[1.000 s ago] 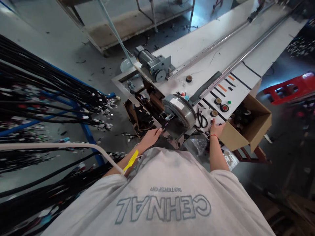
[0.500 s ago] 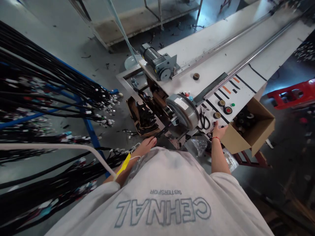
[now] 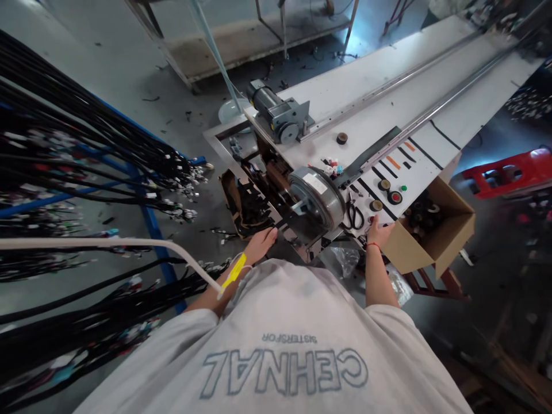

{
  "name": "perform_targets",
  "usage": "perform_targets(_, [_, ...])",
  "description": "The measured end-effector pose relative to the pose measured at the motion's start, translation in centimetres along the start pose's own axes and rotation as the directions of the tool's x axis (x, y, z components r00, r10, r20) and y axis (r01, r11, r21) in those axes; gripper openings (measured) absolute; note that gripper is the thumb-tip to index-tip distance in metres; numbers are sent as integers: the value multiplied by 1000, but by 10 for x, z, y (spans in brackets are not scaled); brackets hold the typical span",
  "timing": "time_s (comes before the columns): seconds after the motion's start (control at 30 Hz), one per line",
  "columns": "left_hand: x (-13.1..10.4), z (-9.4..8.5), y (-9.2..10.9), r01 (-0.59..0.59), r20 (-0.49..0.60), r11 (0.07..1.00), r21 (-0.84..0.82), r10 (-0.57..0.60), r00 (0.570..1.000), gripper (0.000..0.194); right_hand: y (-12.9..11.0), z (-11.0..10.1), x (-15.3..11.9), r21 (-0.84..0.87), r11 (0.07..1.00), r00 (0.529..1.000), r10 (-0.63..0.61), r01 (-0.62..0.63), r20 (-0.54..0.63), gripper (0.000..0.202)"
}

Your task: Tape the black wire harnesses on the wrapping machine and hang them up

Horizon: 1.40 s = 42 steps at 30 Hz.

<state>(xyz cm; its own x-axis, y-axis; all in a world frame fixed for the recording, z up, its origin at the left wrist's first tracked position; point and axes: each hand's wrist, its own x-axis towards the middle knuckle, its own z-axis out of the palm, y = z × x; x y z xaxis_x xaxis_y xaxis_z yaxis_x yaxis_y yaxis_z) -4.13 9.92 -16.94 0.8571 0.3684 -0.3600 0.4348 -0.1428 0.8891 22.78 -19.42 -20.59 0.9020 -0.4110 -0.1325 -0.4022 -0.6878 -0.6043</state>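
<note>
My left hand (image 3: pixel 262 244) is closed, its fingertips pinching the end of a dark strip, apparently a black cable (image 3: pixel 283 222), which runs toward the machine. Beside it stands the large grey wheel (image 3: pixel 317 195) with a white label. At the table's near edge, my right hand (image 3: pixel 379 233) has a finger stretched out to a small red button (image 3: pixel 371 220); whether it presses is too small to tell. The hand's other fingers are partly hidden. Black-handled scissors (image 3: pixel 355 215) lie just left of that hand, and a tape roll (image 3: pixel 376 205) sits beyond it.
A grey motor (image 3: pixel 268 102) is mounted at the end of the long white table (image 3: pixel 366 123). An open cardboard box (image 3: pixel 452 244) with dark rolls stands at right. Black wire harnesses (image 3: pixel 142 141) hang on a blue rack at left. Connectors (image 3: pixel 331 167) lie behind the wheel.
My left hand has moved slightly up and right, closer to the machine. My right hand stays by the red button. The whole view has shifted a little.
</note>
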Motion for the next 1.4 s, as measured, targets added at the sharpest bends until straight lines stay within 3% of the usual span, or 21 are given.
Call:
perform_targets(0.1, [-7,-8,-9,33,241,998,-53,-19,970,54,1,0,0,5,1000,1000,-8,8,4,88])
perform_targets(0.17, [-17,-14,-19,42,323,999,17,-45,945,53,2,1,2,-1,1000,1000,-7,7,10,93])
perform_targets(0.3, [-36,-19,-39,64,112,990,125,-78,991,51,8,4,9,3,999,999,-38,38,19,96])
perform_targets(0.4, [-38,-17,-37,52,6,985,163,-54,999,51,12,7,13,10,998,998,-55,55,13,97])
perform_targets(0.67, [-14,-1,7,-30,-38,960,277,42,998,44,11,5,11,12,999,998,-53,53,22,97])
perform_targets(0.9, [10,19,18,-7,-61,952,305,26,998,39,10,4,8,43,997,998,-62,61,17,99])
perform_targets(1.07, [26,23,21,-45,-62,943,330,70,996,38,13,7,7,33,995,995,-94,95,-24,99])
perform_targets(1.17, [30,17,8,-71,-49,952,299,89,995,41,13,7,7,34,995,996,-88,89,-23,97])
perform_targets(1.23, [27,7,-11,-32,-1,962,270,33,999,44,14,7,7,39,996,996,-85,86,-19,94])
perform_targets(1.33, [8,-13,-43,44,90,959,281,-72,993,46,14,7,7,33,996,996,-86,87,-13,99])
perform_targets(1.4, [-13,-25,-60,53,69,950,308,-78,995,46,14,7,7,20,996,996,-90,90,-9,103])
